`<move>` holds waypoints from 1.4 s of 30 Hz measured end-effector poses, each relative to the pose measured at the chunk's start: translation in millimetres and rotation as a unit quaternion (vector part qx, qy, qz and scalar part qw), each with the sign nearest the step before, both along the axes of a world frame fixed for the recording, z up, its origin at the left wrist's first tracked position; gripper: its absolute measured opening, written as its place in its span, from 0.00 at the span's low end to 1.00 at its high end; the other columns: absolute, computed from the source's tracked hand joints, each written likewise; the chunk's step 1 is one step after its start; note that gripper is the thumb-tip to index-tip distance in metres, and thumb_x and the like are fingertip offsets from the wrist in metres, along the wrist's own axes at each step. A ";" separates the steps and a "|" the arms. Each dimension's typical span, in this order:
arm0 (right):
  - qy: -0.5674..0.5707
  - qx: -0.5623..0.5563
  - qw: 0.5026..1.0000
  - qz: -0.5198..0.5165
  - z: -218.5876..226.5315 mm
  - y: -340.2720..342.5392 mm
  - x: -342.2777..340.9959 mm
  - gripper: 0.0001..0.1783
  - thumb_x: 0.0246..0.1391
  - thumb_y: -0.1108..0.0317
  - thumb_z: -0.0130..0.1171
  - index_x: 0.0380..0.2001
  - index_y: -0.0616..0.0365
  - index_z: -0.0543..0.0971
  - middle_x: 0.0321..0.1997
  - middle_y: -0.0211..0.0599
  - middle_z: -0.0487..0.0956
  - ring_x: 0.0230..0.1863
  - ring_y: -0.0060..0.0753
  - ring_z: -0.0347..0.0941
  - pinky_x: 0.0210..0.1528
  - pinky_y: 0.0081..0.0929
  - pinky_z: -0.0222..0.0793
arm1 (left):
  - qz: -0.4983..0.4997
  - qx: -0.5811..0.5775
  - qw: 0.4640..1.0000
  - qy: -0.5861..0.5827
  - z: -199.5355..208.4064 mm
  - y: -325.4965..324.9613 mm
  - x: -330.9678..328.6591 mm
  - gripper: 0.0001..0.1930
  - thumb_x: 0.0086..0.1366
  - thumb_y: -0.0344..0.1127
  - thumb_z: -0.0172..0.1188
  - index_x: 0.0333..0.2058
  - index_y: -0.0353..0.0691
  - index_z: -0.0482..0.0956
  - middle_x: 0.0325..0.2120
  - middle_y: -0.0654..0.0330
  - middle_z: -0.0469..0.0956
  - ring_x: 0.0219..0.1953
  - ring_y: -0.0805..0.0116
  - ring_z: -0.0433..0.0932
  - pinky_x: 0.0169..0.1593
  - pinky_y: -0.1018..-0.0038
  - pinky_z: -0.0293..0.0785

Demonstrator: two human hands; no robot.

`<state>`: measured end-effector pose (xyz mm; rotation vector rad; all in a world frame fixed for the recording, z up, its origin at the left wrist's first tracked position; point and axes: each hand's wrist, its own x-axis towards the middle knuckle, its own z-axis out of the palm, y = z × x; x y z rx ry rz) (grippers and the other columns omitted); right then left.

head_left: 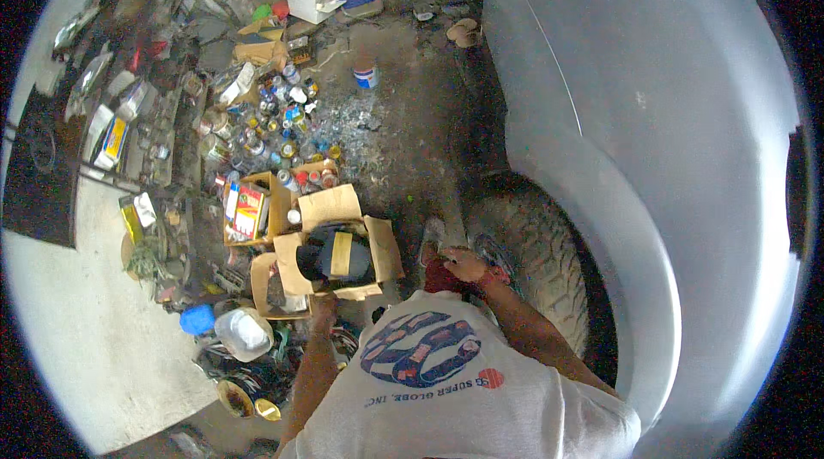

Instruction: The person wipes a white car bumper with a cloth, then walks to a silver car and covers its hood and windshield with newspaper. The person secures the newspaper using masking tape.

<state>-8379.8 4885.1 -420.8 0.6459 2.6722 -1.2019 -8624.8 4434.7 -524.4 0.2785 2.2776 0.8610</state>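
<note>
My left hand (324, 308) is at the near edge of an open cardboard box (384, 246); its fingers are too dark and small to make out, and I cannot tell whether it grips the box. Inside the box lies a black bundle (314, 255) with a tan rectangular piece (342, 254) on top. Over my red shorts (439, 279) rests my right hand (464, 264), its fingers stretched toward the left with nothing visible in them. A smaller open carton (263, 285) sits against the box's left side.
To my right stands a grey vehicle body panel (635, 107) above a treaded tire (545, 266). Several paint cans (287, 150) crowd the floor at left, beside a carton (276, 206) of packages. A blue-and-white can (366, 78) stands apart. Plastic containers (244, 334) lie near my left arm.
</note>
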 end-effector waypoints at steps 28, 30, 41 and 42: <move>-0.365 0.049 0.924 -0.100 -24.6 565.1 -480.7 0.30 0.66 0.44 0.58 0.61 0.54 0.78 0.56 0.48 0.83 0.61 0.53 0.77 0.64 0.46 0.72 | -0.063 -0.082 0.995 -0.010 -42.4 506.5 -569.2 0.18 0.72 0.43 0.45 0.44 0.39 0.82 0.45 0.44 0.82 0.51 0.45 0.79 0.55 0.56 0.75; -0.317 0.047 0.938 -0.131 -51.0 606.8 -432.2 0.27 0.69 0.47 0.55 0.58 0.58 0.79 0.53 0.47 0.84 0.60 0.52 0.78 0.62 0.46 0.74 | -0.057 0.000 0.997 0.047 -38.6 559.7 -626.5 0.19 0.72 0.43 0.45 0.44 0.38 0.82 0.45 0.43 0.82 0.51 0.45 0.79 0.56 0.56 0.75; -0.326 -0.035 0.930 -0.167 -63.7 763.9 -583.2 0.26 0.68 0.50 0.55 0.60 0.55 0.78 0.56 0.46 0.82 0.60 0.51 0.78 0.60 0.45 0.75 | 0.039 -0.088 0.995 0.036 1.1 746.0 -834.9 0.15 0.67 0.38 0.50 0.45 0.40 0.82 0.45 0.45 0.82 0.49 0.44 0.80 0.53 0.54 0.77; -0.327 -0.035 0.931 -0.160 -70.2 788.4 -597.3 0.26 0.68 0.50 0.55 0.60 0.54 0.78 0.56 0.46 0.82 0.60 0.51 0.78 0.60 0.45 0.76 | 0.014 -0.105 0.994 0.035 -5.7 761.2 -830.8 0.14 0.67 0.37 0.50 0.45 0.40 0.81 0.44 0.45 0.82 0.48 0.44 0.81 0.52 0.53 0.78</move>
